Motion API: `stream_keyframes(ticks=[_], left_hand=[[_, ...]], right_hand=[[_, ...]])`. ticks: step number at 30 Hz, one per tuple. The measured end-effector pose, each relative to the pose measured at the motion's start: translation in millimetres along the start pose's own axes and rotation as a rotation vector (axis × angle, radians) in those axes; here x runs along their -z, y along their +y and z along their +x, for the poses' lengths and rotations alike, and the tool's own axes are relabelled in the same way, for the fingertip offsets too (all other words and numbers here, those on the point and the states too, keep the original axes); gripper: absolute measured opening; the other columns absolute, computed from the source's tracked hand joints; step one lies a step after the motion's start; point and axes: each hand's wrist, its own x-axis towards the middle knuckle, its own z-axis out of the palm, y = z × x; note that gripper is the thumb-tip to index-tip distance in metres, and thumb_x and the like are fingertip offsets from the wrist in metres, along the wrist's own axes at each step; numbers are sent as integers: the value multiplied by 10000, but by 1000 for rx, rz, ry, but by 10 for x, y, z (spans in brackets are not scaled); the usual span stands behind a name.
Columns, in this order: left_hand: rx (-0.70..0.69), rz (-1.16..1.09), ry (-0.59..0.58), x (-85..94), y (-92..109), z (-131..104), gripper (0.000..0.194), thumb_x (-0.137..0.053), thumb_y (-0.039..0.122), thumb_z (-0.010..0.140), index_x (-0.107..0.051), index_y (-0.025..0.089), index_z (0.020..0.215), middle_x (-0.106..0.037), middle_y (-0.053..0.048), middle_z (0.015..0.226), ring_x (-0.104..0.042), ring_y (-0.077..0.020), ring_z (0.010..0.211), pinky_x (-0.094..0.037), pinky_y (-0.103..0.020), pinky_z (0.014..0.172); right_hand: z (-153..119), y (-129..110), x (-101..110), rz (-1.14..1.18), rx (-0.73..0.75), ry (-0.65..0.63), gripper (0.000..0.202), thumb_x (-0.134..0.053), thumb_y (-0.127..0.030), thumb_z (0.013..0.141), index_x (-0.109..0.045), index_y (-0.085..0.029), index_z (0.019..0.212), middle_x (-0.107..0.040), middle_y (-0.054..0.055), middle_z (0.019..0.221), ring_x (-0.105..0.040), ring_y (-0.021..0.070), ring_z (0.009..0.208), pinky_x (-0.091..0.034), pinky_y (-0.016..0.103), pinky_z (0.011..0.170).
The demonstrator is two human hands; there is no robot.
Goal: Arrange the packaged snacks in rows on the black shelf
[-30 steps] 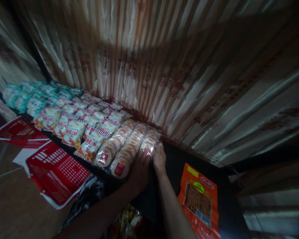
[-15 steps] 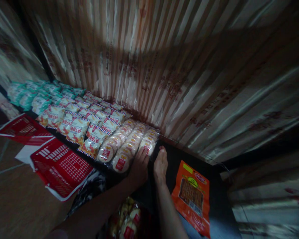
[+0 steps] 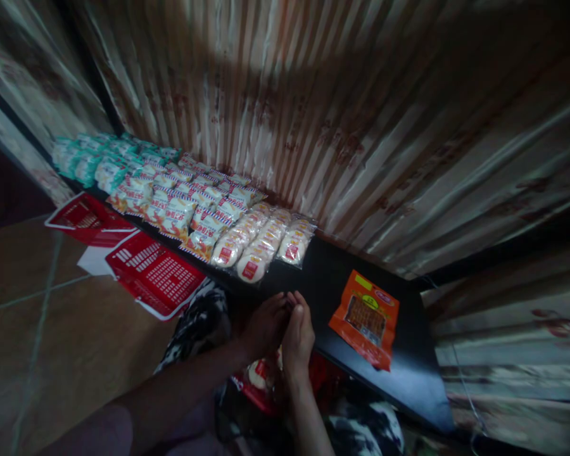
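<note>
My left hand (image 3: 265, 326) and my right hand (image 3: 298, 335) are close together at the front edge of the black shelf, fingertips nearly meeting. Their fingers are extended and slightly curved, with nothing visible between them. Below them, partly covered, are clear-wrapped round crackers (image 3: 259, 372) with red labels in a red container (image 3: 256, 396). Rows of similar wrapped round crackers (image 3: 253, 266) stand on the shelf just beyond my hands; the shorter row of crackers (image 3: 292, 247) is on the right.
On the black shelf (image 3: 330, 266), white-and-orange snack bags (image 3: 178, 212) and teal packets (image 3: 109, 174) stand in rows to the left. An orange pouch (image 3: 365, 320) lies to the right. Red baskets (image 3: 159, 272) sit on the floor, and a pleated curtain (image 3: 275, 114) hangs behind.
Both hands have drawn back from the rightmost cracker row toward me and come together above the red container. That row stays on the shelf. The view has shifted.
</note>
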Motion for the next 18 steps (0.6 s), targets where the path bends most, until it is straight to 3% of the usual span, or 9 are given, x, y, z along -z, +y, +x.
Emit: stream_keyframes(ticks=[3, 6, 9, 11, 14, 17, 18], left_hand=[[-71, 25, -32, 53, 98, -230, 378, -403, 179, 871, -451, 107, 1239, -553, -126, 1218, -374, -171, 1280, -328, -400, 1104], [-108, 60, -54, 21, 125, -456, 393, -377, 185, 886, -422, 81, 1261, -491, -146, 1292, -261, -183, 1344, -285, -412, 1123], [-87, 68, -119, -61, 99, -677, 424, -415, 211, 873, -412, 35, 1259, -384, -185, 1377, -155, -222, 1379, -245, -417, 1133], [-39, 55, -201, -113, 63, -809, 430, -436, 219, 862, -417, 51, 1259, -376, -174, 1385, -187, -215, 1370, -246, -397, 1130], [135, 68, -329, -175, -16, -974, 404, -476, 205, 833, -467, 76, 1215, -432, -158, 1345, -296, -212, 1323, -272, -379, 1109], [343, 123, -445, -228, -114, -1088, 364, -527, 190, 785, -536, 63, 1126, -518, -182, 1245, -409, -253, 1235, -303, -402, 1073], [354, 127, -493, -244, -142, -1113, 347, -540, 192, 775, -555, 64, 1096, -551, -182, 1198, -447, -258, 1195, -304, -401, 1066]], right_hand=[[-301, 115, -3, -135, 110, 9, 496, -274, -448, 898, -521, -121, 1177, -579, 147, 1184, -523, 198, 1114, -376, 383, 982], [-522, 225, 9, -248, 261, -2, 445, -286, -394, 906, -538, -126, 1156, -578, 140, 1165, -513, 197, 1112, -385, 396, 971], [-690, 374, 17, -295, 369, -37, 386, -326, -332, 902, -530, -141, 1168, -576, 132, 1164, -509, 192, 1107, -399, 396, 957], [-782, 506, 14, -316, 368, -61, 375, -343, -312, 891, -537, -138, 1161, -588, 133, 1140, -518, 195, 1088, -410, 392, 943], [-874, 719, 5, -395, 189, -134, 393, -346, -293, 862, -556, -123, 1147, -595, 142, 1134, -524, 214, 1090, -420, 386, 927], [-898, 891, 2, -581, -180, -273, 410, -377, -269, 823, -579, -126, 1150, -601, 144, 1142, -555, 230, 1060, -429, 362, 902], [-895, 933, 1, -636, -289, -336, 412, -388, -276, 820, -583, -146, 1158, -616, 134, 1123, -573, 233, 1034, -436, 356, 882]])
